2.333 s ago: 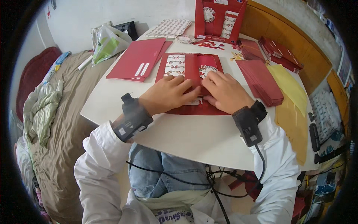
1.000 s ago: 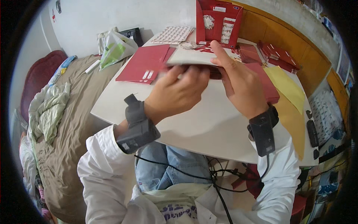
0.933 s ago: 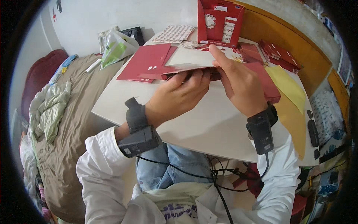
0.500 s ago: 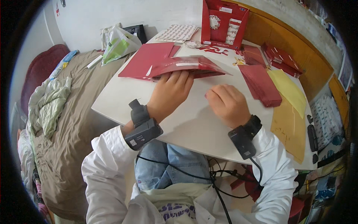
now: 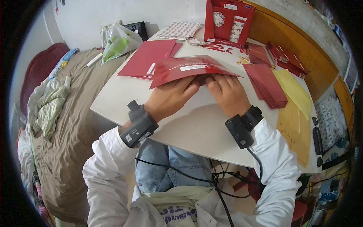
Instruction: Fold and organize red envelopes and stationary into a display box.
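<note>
A red cardboard packet [image 5: 189, 70] with a white label is held tilted just above the white table, its near edge bowed upward. My left hand [image 5: 172, 96] grips it from below at the near left, fingertips hidden under the card. At the near right, my right hand [image 5: 228, 94] has its fingers tucked under the same edge, with the tips out of sight. Between the two hands a dark gap shows beneath the packet. Behind it lie larger flat red cards [image 5: 147, 56]. To the right rests a stack of dark red envelopes [image 5: 266, 85].
A tall red display box [image 5: 228, 22] stands at the back, beside a patterned white sheet [image 5: 179, 30]. Yellow paper [image 5: 293, 90] and a tan envelope [image 5: 293, 128] lie at the right. More red packets [image 5: 285, 58] sit far right. A bed [image 5: 79, 113] adjoins the left.
My right hand has moved up from the bare tabletop to the packet's near edge. The packet has tipped, showing more of its printed face, and my left hand has shifted slightly lower.
</note>
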### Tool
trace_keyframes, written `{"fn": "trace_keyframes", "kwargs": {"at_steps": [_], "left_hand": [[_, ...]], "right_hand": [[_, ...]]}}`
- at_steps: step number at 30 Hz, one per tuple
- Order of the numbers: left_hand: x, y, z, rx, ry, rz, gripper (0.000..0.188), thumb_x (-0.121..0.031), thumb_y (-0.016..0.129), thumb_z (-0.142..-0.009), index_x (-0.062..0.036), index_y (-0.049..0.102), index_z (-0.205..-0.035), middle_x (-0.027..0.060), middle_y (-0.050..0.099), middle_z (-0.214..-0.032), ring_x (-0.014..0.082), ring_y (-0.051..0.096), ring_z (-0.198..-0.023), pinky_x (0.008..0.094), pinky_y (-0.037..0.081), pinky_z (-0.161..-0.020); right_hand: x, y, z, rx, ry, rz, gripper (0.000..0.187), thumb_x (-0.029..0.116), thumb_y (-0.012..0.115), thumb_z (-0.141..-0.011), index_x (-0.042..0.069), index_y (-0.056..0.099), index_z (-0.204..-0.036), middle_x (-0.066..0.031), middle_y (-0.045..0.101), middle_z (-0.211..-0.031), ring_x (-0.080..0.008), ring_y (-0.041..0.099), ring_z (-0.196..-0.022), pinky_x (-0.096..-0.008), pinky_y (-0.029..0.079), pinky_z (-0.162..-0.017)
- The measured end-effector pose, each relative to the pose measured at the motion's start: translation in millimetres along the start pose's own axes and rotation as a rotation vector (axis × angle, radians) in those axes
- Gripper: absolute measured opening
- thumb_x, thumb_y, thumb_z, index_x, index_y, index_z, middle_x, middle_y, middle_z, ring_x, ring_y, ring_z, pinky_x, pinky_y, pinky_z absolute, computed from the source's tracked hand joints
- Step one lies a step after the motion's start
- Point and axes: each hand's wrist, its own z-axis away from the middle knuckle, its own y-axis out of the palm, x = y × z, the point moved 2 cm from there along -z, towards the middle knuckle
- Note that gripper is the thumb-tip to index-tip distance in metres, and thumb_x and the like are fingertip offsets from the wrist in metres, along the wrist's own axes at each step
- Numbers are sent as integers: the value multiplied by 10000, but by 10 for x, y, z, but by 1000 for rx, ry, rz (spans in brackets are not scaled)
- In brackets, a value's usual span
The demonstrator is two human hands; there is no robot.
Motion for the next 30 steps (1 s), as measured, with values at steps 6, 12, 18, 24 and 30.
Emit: {"fn": "trace_keyframes", "kwargs": {"at_steps": [6,12,18,24,30], "left_hand": [[-24,-34,-53,19,7,35,238,-59,528,-762,-52,549,-999,93,567,-1089,270,547,-994,377,465,-799],[-5,-40,-83,-25,5,14,307,-53,533,-755,-66,548,-1060,98,569,-1091,266,556,-979,368,468,-793],[7,-59,-131,-31,35,-100,295,-92,565,-746,-71,552,-1040,81,579,-1063,238,561,-963,348,479,-773],[24,-35,-111,-84,34,-51,246,-89,570,-732,-61,563,-976,59,597,-1015,227,560,-958,339,483,-757],[10,-43,-117,-92,-13,87,258,-21,573,-729,-42,592,-985,114,612,-961,291,579,-929,395,462,-796]], "right_hand": [[-1,4,26,70,86,-16,193,133,572,-803,80,547,-986,-118,576,-1056,-307,573,-954,-400,489,-820],[-59,24,-6,-53,-40,-29,199,109,564,-801,86,524,-994,-118,562,-1065,-314,572,-951,-409,494,-805],[-70,10,-68,-58,-37,-81,175,110,561,-810,55,517,-970,-117,524,-1112,-324,544,-989,-426,456,-860],[-40,-56,-120,-112,-100,-7,186,96,592,-763,62,543,-939,-100,519,-1104,-293,543,-990,-431,459,-853],[-34,-81,-132,-83,-158,83,161,120,610,-721,74,579,-873,-75,518,-1046,-260,542,-977,-404,463,-851]]}}
